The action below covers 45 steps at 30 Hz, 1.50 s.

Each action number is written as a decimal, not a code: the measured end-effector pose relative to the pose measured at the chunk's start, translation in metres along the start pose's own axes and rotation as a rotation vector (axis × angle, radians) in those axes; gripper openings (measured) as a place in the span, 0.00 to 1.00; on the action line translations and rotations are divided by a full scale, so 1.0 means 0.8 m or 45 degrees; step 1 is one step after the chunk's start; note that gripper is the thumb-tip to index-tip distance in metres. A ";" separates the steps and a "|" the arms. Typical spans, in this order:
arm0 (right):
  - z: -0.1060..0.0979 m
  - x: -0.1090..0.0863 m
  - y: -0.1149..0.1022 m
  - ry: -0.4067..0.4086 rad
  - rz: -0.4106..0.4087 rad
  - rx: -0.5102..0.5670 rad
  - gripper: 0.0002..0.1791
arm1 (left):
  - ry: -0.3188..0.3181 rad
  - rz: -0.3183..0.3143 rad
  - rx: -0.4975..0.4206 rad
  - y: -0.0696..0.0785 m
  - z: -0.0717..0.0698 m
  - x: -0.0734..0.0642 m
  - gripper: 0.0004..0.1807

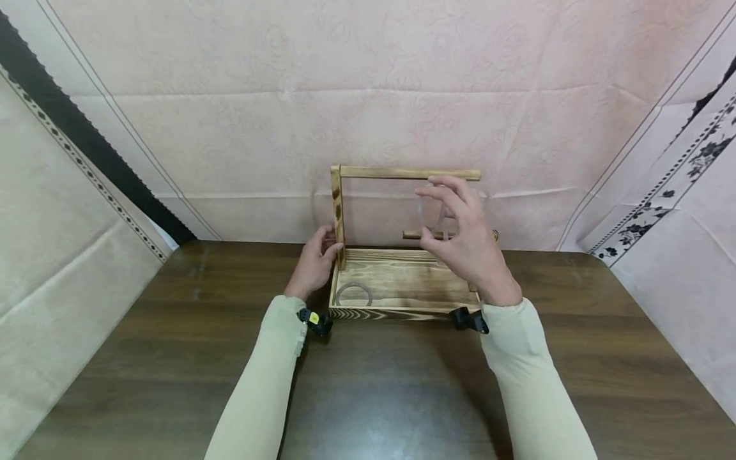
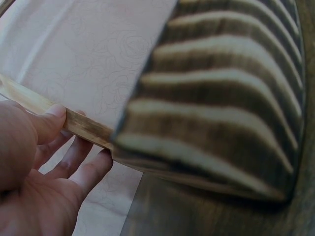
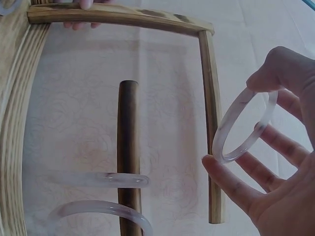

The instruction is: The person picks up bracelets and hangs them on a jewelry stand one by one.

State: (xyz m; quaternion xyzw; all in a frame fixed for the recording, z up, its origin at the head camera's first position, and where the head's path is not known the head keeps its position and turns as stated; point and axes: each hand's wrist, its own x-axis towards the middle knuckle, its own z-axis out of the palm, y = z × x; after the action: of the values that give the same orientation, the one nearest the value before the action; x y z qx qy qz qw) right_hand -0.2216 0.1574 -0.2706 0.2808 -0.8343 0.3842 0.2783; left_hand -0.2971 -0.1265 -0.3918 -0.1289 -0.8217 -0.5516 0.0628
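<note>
A wooden rack has a shallow tray base (image 1: 402, 314), a left post (image 1: 337, 207), a long top bar (image 1: 391, 172) and a shorter lower rod (image 1: 412, 235). My left hand (image 1: 310, 265) grips the post near its foot, thumb on one side and fingers on the other, as the left wrist view shows. Between thumb and fingers, my right hand (image 1: 468, 249) holds a pale translucent bangle (image 3: 229, 123), which overlaps the top bar in the right wrist view. Two similar bangles, one (image 3: 118, 180) above another (image 3: 98, 206) in that view, hang around the lower rod.
Another bangle (image 1: 354, 284) lies in the tray's left corner. The rack stands at the back of a dark wooden table (image 1: 379, 396), close to a pink patterned cloth (image 1: 368, 128). Each wrist carries a small black camera.
</note>
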 end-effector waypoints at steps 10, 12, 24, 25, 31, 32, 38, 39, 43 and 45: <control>-0.001 0.010 0.000 0.042 -0.021 -0.023 0.33 | -0.005 0.002 -0.012 0.000 0.000 0.001 0.17; -0.002 0.011 -0.001 0.044 -0.016 -0.024 0.32 | -0.005 -0.002 -0.006 0.001 0.000 0.000 0.17; -0.001 0.012 0.005 0.057 0.031 0.031 0.31 | 0.005 -0.014 -0.016 0.002 0.001 -0.002 0.18; -0.002 0.012 0.005 0.060 0.036 0.038 0.31 | 0.007 -0.015 -0.015 0.002 0.002 -0.002 0.18; -0.003 0.014 0.008 0.059 0.055 0.052 0.32 | 0.014 -0.006 0.011 0.003 0.001 -0.003 0.18; -0.004 0.014 0.009 0.058 0.060 0.061 0.32 | 0.014 -0.004 0.015 0.003 0.001 -0.003 0.18; -0.010 0.014 0.011 0.087 0.088 0.105 0.34 | 0.010 0.000 0.025 0.004 0.000 -0.003 0.19; -0.011 0.014 0.012 0.091 0.091 0.106 0.34 | 0.010 0.000 0.024 0.004 0.000 -0.003 0.19; -0.016 0.015 0.014 0.096 0.116 0.108 0.35 | 0.014 -0.003 0.022 0.005 0.000 -0.003 0.18; -0.019 0.015 0.015 0.099 0.131 0.112 0.35 | 0.015 -0.002 0.017 0.005 0.001 -0.003 0.18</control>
State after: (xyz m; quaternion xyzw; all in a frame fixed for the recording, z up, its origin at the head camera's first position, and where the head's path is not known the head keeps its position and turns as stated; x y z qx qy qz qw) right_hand -0.2343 0.1727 -0.2600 0.2342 -0.8184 0.4451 0.2779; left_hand -0.2935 -0.1247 -0.3891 -0.1246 -0.8251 -0.5469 0.0680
